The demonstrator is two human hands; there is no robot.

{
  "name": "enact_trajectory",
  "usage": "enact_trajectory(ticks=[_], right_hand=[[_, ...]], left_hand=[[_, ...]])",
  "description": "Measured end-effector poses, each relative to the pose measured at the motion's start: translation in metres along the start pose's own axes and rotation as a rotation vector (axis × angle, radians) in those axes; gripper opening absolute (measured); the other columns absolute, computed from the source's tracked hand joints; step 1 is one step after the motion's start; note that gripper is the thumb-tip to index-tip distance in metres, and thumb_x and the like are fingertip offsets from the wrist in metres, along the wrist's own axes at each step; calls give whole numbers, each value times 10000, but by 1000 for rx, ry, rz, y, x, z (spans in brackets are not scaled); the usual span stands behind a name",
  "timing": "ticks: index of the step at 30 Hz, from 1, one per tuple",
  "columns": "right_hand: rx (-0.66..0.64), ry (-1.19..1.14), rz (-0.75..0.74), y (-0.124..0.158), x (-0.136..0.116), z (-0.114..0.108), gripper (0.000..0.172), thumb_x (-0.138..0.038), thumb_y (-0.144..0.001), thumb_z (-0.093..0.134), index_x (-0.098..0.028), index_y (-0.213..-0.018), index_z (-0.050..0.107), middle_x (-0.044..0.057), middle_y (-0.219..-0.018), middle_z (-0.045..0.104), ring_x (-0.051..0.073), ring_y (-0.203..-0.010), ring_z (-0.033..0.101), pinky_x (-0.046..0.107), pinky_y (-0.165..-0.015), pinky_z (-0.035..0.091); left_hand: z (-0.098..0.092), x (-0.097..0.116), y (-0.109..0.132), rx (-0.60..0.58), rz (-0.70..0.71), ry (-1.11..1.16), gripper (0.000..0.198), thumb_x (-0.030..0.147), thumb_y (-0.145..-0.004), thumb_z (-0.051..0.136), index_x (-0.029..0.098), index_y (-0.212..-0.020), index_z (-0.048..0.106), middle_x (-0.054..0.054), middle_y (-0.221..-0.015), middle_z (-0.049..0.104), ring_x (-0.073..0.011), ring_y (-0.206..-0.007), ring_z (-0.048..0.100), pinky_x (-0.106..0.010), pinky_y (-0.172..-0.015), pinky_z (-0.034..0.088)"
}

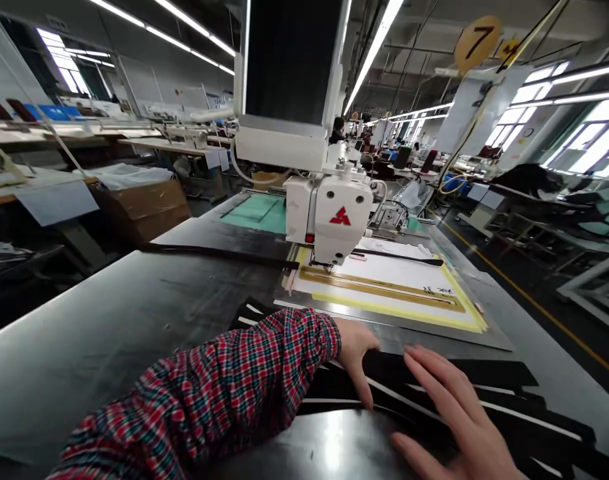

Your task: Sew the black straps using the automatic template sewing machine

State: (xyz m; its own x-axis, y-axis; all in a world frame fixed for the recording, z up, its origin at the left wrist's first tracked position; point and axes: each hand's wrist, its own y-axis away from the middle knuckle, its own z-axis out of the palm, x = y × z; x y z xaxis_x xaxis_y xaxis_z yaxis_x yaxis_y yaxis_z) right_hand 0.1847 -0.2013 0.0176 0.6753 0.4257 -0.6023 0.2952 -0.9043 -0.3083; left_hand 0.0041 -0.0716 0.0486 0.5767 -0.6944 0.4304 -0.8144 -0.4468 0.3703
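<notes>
Black fabric strips with white lines [524, 417] lie overlapped and fanned out on the metal table, in front of the sewing machine. My left hand [355, 353], below a red plaid sleeve, rests at the strips with thumb and forefinger apart; its other fingers are mostly hidden. To its right, my right hand [464, 417] hovers over or touches the strips, fingers spread and slightly blurred; I cannot tell which. Both hands are beside each other, and the forearm on the left covers part of the strips.
The white sewing machine head [340, 213] stands over a yellow-edged template plate [399, 303]. A narrow black strip [219, 253] lies across the table [109, 333] to the left. A cardboard box [144, 207] stands beyond the left edge. A seated person [604, 213] is at far right.
</notes>
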Motion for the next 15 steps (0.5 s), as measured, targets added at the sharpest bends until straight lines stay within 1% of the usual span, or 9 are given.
enact_trajectory(ticks=[2, 3, 5, 6, 8, 9, 10, 12, 15], right_hand=[[-29, 333, -275, -18, 19, -1, 793, -543, -729, 631, -146, -1359, 358, 146, -1308, 424, 350, -1158, 419, 487, -914, 429], [-58, 449, -361, -26, 27, 0, 850, -566, -734, 612, -123, -1385, 294, 156, -1319, 407, 350, -1158, 416, 481, -896, 441], [-105, 591, -454, -34, 38, 5, 907, -607, -745, 565, -85, -1404, 223, 169, -1313, 411, 340, -1143, 431, 451, -860, 463], [-111, 631, -473, -36, 41, 7, 920, -625, -747, 544, -75, -1406, 212, 171, -1305, 419, 337, -1134, 439, 439, -846, 469], [-101, 681, -499, -37, 44, 9, 935, -659, -744, 511, -68, -1405, 212, 170, -1287, 440, 337, -1110, 459, 428, -820, 474], [-83, 697, -520, -37, 46, 10, 941, -670, -743, 498, -67, -1406, 212, 170, -1276, 452, 337, -1095, 472, 423, -805, 478], [-65, 711, -546, -39, 48, 10, 939, -670, -745, 491, -66, -1407, 209, 168, -1266, 465, 335, -1080, 485, 416, -788, 483], [-32, 727, -623, -44, 53, 9, 916, -645, -761, 485, -66, -1410, 199, 163, -1246, 487, 324, -1055, 509, 398, -758, 496], [-15, 710, -736, -56, 65, 9, 922, -660, -769, 447, -53, -1412, 183, 158, -1235, 499, 314, -1037, 529, 389, -731, 521]], left_hand=[[2, 1, 15, 217, -5, -121, 675, 650, -504, 727, 139, -926, 602, -83, -888, 626, -268, -836, 592, -342, -721, 485], [6, 3, 25, 354, -18, -176, 686, 656, -540, 708, 123, -956, 593, -112, -964, 611, -286, -923, 570, -362, -793, 467], [21, 10, 47, 583, -62, -260, 754, 678, -618, 641, 89, -1080, 547, -168, -1166, 527, -317, -1122, 458, -404, -954, 366], [32, 13, 57, 647, -91, -283, 812, 701, -653, 588, 74, -1162, 499, -187, -1260, 457, -328, -1196, 386, -424, -1006, 303], [58, 18, 72, 675, -144, -321, 897, 742, -710, 467, 65, -1292, 384, -186, -1382, 321, -343, -1273, 269, -455, -1044, 224], [70, 19, 78, 672, -163, -349, 893, 746, -737, 415, 78, -1326, 345, -166, -1415, 275, -343, -1292, 229, -460, -1050, 206], [83, 18, 81, 672, -171, -384, 854, 729, -774, 370, 101, -1350, 317, -135, -1438, 241, -334, -1307, 198, -456, -1055, 193], [102, 14, 82, 691, -198, -453, 695, 623, -867, 331, 151, -1375, 286, -74, -1463, 192, -303, -1327, 157, -431, -1066, 174], [116, 7, 78, 715, -219, -501, 548, 466, -930, 349, 167, -1384, 273, -56, -1471, 158, -288, -1336, 133, -428, -1069, 183]])
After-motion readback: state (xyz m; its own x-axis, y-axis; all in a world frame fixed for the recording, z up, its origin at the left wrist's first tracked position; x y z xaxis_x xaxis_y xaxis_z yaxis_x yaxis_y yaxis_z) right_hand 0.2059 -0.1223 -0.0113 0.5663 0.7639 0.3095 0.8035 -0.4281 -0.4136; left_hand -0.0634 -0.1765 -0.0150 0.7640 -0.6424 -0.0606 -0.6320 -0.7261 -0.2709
